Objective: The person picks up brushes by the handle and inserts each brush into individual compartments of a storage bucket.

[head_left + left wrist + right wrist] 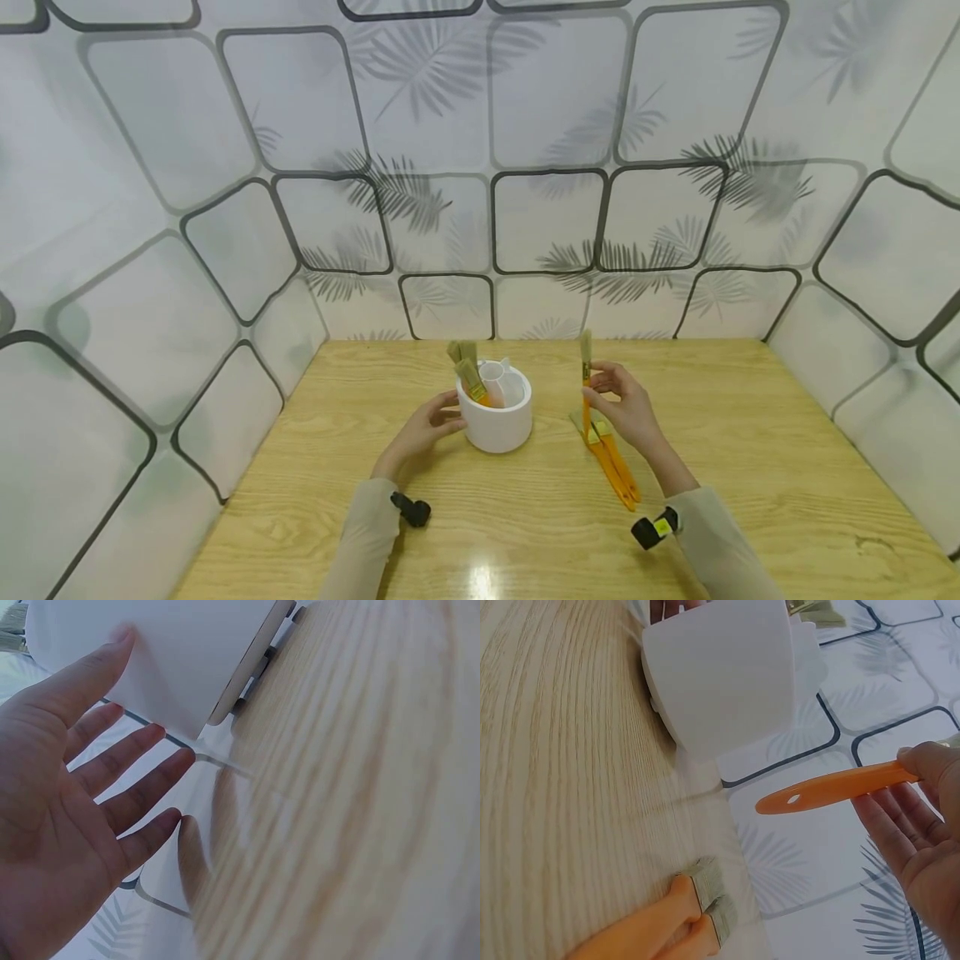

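Observation:
A white round holder (497, 427) stands on the table with several paintbrushes (467, 367) leaning in its left side, bristles up. My left hand (426, 427) is at the holder's left side, thumb against its wall and fingers loosely spread in the left wrist view (90, 780). Upright in my right hand (624, 407) is a paintbrush (832, 787) with an orange handle, pinched between thumb and fingers with its bristles up. Below that hand, more orange-handled paintbrushes (615, 467) lie on the table, side by side.
Inside the holder are white dividers, including a small tube (492, 375). The wooden table (525, 533) ends at a patterned curtain (540, 217) behind and at both sides. A black wrist camera (411, 508) sits on the left sleeve, another (654, 528) on the right.

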Demonstrator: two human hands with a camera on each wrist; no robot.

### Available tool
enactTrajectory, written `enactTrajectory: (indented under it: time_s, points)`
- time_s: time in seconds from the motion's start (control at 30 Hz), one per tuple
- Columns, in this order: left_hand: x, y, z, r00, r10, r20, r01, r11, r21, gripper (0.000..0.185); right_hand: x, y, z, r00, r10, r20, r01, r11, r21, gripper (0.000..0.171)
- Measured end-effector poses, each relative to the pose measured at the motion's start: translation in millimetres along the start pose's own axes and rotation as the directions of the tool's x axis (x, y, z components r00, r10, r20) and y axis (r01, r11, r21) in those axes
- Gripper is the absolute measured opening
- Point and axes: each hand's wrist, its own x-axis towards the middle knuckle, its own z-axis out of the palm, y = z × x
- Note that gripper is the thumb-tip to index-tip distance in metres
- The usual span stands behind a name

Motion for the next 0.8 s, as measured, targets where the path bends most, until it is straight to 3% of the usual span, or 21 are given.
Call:
enactTrajectory:
  time_s: [0.13,0.37,0.8]
  points:
    - [-0.5,0.4,-0.2,1.0,-0.003,0.006,0.003,1.0,-0.014,0.062,1,-1,2,1.0,-0.019,-0.008,0.019,1.0,0.007,0.037]
    - [-0.8,0.5,0.1,1.0,-0.004,0.004,0.004,1.0,-0.015,0.062,7,29,8,1.0,-0.01,-0.013,0.011,0.996,0.092,0.038]
    - [-0.1,0.5,0.6,1.0,-0.013,0.002,0.013,1.0,-0.023,0.061,9,29,11,0.999,-0.036,-0.012,0.037,0.992,0.123,0.037]
